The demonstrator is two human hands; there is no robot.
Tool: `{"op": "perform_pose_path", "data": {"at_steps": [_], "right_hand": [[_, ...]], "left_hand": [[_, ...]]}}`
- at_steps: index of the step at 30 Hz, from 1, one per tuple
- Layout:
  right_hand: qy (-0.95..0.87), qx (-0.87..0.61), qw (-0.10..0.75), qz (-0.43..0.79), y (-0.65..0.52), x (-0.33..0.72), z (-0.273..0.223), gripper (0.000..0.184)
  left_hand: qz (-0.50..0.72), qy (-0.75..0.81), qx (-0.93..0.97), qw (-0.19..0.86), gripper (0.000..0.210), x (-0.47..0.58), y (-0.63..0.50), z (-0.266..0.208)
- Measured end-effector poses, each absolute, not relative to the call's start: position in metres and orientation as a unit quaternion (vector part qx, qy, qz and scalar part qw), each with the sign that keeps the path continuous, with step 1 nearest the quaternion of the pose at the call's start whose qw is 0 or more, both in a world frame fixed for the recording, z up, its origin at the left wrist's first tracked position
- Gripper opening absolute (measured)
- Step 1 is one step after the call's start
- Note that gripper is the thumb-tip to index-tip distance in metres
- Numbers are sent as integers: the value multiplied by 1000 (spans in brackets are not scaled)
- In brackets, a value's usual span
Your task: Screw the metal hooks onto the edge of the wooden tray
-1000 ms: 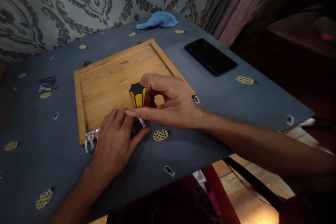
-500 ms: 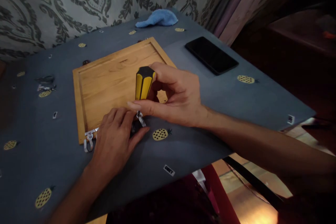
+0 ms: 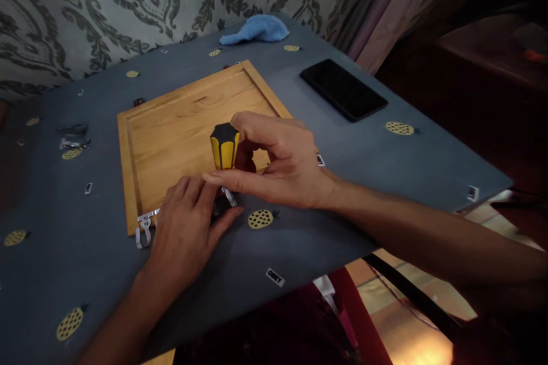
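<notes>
Where the near edge of the grey-blue, pineapple-printed table slants past at five o'clock, the left hand lies well in from it, its fingers bunched over the near side of the golden-brown framed wooden panel and its thumb spread toward two o'clock; I cannot tell whether its grip pinches anything. At its nine o'clock a curved silver metal hook juts from the panel's edge, and a second silver metal hook peeks out at its two o'clock.

The right hand holds the faceted yellow-and-black screwdriver in a narrow grip, between thumb and fingers at the hand's nine o'clock. It stands nearly upright over the panel's near side, flat black end up, yellow sides below; the tip is hidden.

The panel's face, smooth and grained inside a raised rim, spreads toward ten o'clock of the screwdriver, while the table reaches its corner at three o'clock. At the right hand's one o'clock, well apart, lies a flat black phone. Farthest, at twelve o'clock, rests a crumpled light-blue cloth.
</notes>
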State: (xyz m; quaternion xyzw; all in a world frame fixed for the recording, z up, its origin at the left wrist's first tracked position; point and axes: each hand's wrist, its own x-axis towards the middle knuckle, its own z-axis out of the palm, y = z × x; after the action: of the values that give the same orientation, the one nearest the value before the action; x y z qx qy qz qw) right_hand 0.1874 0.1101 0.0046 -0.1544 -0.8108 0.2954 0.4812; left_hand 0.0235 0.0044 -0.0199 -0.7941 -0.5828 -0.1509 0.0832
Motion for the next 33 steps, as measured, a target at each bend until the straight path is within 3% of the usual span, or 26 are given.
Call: {"op": "perform_pose_path", "data": {"at_steps": [7, 22, 33], "right_hand": [[-830, -162, 425, 321, 110, 191, 9, 36], [-839, -100, 426, 324, 113, 187, 7, 30], [-833, -145, 404, 348, 112, 186, 11, 42]], "left_hand": [[-150, -583, -794, 90, 38, 24, 5, -20], [-150, -570, -801, 104, 40, 23, 6, -20], [-145, -578, -798, 88, 34, 23, 5, -19]]}}
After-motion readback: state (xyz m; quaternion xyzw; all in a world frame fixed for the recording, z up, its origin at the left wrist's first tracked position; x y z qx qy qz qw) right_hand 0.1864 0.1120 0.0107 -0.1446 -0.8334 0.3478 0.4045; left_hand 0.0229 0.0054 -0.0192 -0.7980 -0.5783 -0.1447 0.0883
